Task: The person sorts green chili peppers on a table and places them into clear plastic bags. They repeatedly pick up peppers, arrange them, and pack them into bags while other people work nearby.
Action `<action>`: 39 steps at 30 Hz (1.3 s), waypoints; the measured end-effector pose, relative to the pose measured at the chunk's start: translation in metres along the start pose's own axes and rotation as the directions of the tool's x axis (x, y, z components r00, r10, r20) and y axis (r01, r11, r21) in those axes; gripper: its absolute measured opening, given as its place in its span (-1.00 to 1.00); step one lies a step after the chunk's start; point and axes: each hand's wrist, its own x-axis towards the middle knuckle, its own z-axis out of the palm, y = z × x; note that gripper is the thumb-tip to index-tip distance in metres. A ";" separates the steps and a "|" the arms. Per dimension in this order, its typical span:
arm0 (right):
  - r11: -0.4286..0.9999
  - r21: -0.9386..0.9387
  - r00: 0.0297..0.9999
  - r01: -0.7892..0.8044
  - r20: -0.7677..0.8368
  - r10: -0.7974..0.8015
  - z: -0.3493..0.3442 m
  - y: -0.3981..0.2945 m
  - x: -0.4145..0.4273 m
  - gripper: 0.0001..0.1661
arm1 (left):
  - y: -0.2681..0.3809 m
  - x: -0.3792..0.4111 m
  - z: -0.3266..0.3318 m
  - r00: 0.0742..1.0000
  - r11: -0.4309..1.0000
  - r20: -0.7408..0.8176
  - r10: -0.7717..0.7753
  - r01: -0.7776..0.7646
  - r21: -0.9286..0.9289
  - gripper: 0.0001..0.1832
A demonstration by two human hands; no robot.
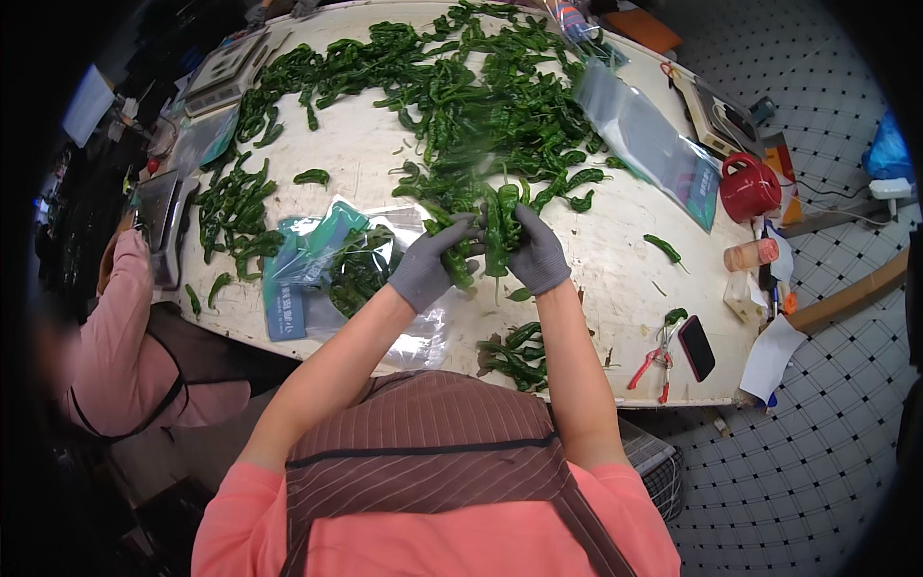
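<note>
Both my hands wear grey gloves and meet over the near middle of the white table. My left hand [436,263] is closed around a few green peppers [457,265]. Several more wrinkled green peppers [497,231] stand upright in my right hand [537,249], between thumb and fingers. Just left of my left hand lies a clear plastic bag with green printing [306,249], with green peppers [357,270] inside. A large heap of green peppers [497,108] spreads beyond my hands. A small pile of peppers [515,357] lies near the table's front edge, by my right forearm.
Flat plastic bags [649,137], a red mug [750,187] and a scale [714,115] are at the right. Red-handled shears [657,364] lie beside a phone [696,348]. Leftward, a co-worker's pink sleeve [130,278] reaches towards another scale [162,223]; more peppers [234,205] lie nearby.
</note>
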 end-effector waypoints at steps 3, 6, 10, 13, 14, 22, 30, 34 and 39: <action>0.999 -0.038 1.000 0.010 0.030 -0.009 0.012 0.007 -0.002 -0.54 | 0.002 -0.004 0.004 0.994 0.975 -0.078 0.077 -0.058 0.216 -0.61; 0.995 -0.069 0.997 0.077 -0.007 -0.077 0.020 0.021 -0.002 -0.55 | 0.002 -0.014 0.016 0.970 0.904 -0.151 0.192 -0.115 0.413 -0.61; 0.983 -0.175 0.999 0.048 0.015 -0.046 0.037 0.020 -0.012 -0.51 | 0.004 -0.020 0.013 0.975 0.886 -0.144 0.169 -0.087 0.455 -0.59; 0.991 -0.135 0.996 0.006 0.087 0.005 0.034 0.017 -0.013 -0.51 | 0.006 -0.021 0.007 0.978 0.867 -0.091 0.189 -0.123 0.483 -0.54; 0.993 -0.121 0.997 0.002 0.080 0.008 0.034 0.016 -0.014 -0.52 | 0.006 -0.020 0.007 0.979 0.861 -0.072 0.193 -0.134 0.491 -0.52; 0.997 -0.078 0.999 0.012 -0.032 -0.014 0.034 0.026 -0.014 -0.52 | -0.015 -0.022 0.005 0.980 0.841 -0.115 0.164 -0.078 0.536 -0.44; 0.956 0.287 0.995 0.054 -0.098 -0.026 0.003 -0.001 -0.019 -0.64 | 0.011 -0.035 -0.011 0.959 0.985 0.247 0.136 -0.106 -0.133 -0.20; 0.972 -0.206 0.973 0.110 -0.176 -0.147 0.022 -0.002 -0.027 -0.51 | 0.011 -0.031 -0.024 0.948 0.966 0.300 0.109 -0.029 -0.257 -0.22; 0.688 -0.688 0.882 0.232 -0.150 -0.447 0.048 0.019 -0.030 -0.51 | 0.006 -0.033 -0.009 0.968 0.971 0.231 0.094 -0.038 -0.235 -0.31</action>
